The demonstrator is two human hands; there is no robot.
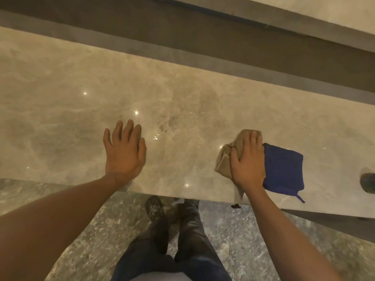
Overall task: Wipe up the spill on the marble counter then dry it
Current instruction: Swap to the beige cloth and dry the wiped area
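Note:
A beige marble counter (81, 110) runs across the view. Small wet drops of the spill (155, 137) glint near its middle, between my hands. My left hand (124, 150) lies flat on the counter with fingers apart, holding nothing. My right hand (248, 161) presses down on a crumpled tan cloth (225, 159) near the front edge. A folded blue cloth (285, 169) lies right beside that hand, partly under it.
A dark recessed channel (203, 43) borders the counter's far side, with another pale ledge (304, 11) beyond. A dark round object (368, 182) shows at the right edge. Below the front edge are my legs and shoe (154, 207) on speckled floor.

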